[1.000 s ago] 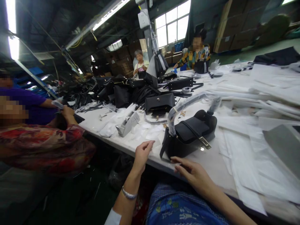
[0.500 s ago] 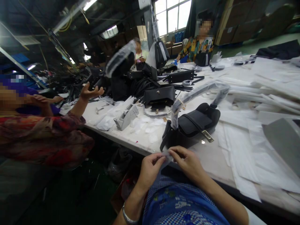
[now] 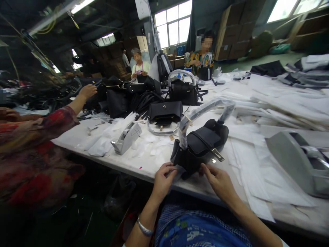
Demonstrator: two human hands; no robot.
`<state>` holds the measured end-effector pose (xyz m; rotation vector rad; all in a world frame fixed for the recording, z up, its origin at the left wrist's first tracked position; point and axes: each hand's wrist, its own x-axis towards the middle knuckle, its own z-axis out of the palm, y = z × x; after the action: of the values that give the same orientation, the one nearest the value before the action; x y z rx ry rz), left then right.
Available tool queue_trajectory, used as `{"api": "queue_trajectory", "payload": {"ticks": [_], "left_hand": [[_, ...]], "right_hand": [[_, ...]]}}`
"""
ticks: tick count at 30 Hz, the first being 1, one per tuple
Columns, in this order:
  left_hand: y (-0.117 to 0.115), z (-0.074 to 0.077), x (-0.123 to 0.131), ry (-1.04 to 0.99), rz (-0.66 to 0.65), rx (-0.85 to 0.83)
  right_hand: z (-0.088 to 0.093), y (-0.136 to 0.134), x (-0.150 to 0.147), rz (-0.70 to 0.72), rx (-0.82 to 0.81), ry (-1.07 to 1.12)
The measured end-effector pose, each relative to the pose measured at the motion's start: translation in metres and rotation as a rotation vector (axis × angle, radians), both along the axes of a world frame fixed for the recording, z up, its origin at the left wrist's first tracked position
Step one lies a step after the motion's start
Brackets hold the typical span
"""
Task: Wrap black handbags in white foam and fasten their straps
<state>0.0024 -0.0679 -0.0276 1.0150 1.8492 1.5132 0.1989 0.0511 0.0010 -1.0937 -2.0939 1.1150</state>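
A black handbag (image 3: 200,145) with a plastic-wrapped handle (image 3: 203,109) and a gold clasp lies on the white table (image 3: 144,164) in front of me. My left hand (image 3: 163,180) pinches a small pale piece, perhaps tape or film, against the bag's near corner. My right hand (image 3: 218,181) has its fingertips curled at the bag's lower edge beside it. A silver bracelet sits on my left wrist.
A grey tape dispenser (image 3: 126,138) stands left of the bag, another (image 3: 298,161) at the right. More black bags (image 3: 166,112) are piled behind. White paper sheets (image 3: 277,103) cover the right side. A person in a red patterned sleeve (image 3: 38,137) reaches over the table at left; others sit at the far end.
My hands moved from the table edge up to the bag's near corner with the small piece. The person at left lowered the arm and the wrapped bag held up is gone from that hand.
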Motion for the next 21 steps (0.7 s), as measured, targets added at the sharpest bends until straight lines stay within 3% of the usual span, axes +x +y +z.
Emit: {"api": "queue_trajectory", "payload": {"ticks": [3,7,10,13,15,18,21], "left_hand": [[0.007,-0.001,0.010,-0.017,-0.036,-0.008],[0.024,0.003,0.040,-0.054,-0.121,-0.020],[0.033,0.007,0.059,-0.092,-0.177,-0.031],[0.028,0.013,0.065,-0.139,-0.194,-0.053],[0.019,0.018,0.064,-0.171,-0.201,-0.068],[0.004,0.030,0.065,-0.224,-0.244,-0.074],[-0.005,0.040,0.069,-0.216,-0.269,-0.075]], "right_hand": [[-0.011,0.021,0.009,-0.164,-0.018,0.072],[-0.019,0.052,0.010,-0.224,-0.005,0.210],[-0.013,0.065,0.023,-0.271,0.075,0.179],[0.001,0.049,0.044,-0.334,0.191,0.119],[0.009,0.026,0.051,-0.257,0.165,0.093],[0.013,-0.005,0.045,0.019,-0.048,0.082],[0.009,-0.015,0.024,0.145,-0.208,0.122]]}}
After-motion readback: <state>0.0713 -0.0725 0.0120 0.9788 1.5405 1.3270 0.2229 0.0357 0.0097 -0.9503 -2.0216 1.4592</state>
